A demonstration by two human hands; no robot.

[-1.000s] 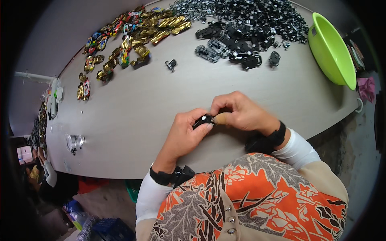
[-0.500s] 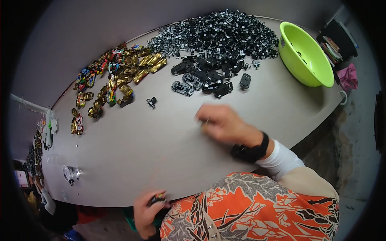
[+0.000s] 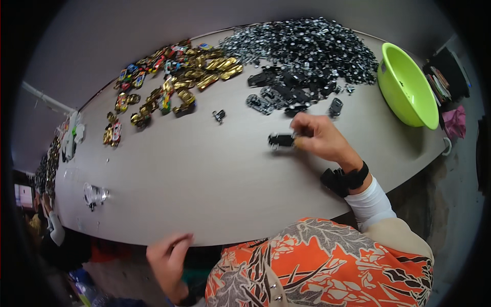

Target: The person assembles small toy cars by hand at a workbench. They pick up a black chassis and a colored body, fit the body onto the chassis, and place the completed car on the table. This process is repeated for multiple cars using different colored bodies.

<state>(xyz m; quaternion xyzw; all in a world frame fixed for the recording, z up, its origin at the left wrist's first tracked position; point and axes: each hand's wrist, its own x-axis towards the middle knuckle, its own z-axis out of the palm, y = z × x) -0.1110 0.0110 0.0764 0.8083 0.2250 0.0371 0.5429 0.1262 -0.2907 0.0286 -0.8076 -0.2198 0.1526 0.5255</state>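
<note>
My right hand (image 3: 325,138) is closed on the end of a black toy car chassis (image 3: 280,140), just in front of the pile of chassis at the table's middle. Low at the table's front edge is my left hand (image 3: 169,258), thumb and forefinger apart, with nothing visible in it. Several black and clear-grey chassis (image 3: 294,92) lie beyond my right hand, one of them (image 3: 335,107) a little apart. A small wheel-and-axle piece (image 3: 219,116) lies alone to the left of the held chassis.
Gold and multicoloured toy car bodies (image 3: 174,77) spread over the far left. A big heap of small wheel pieces (image 3: 307,46) fills the back. A lime-green basin (image 3: 409,84) tilts at the right; a clear cup (image 3: 94,193) stands at left. Another person's arm (image 3: 55,227) shows at far left.
The dark toy car piece in my left hand is no longer seen, and that hand has loosened. My right hand's chassis now shows clearly. The whole view has shifted.
</note>
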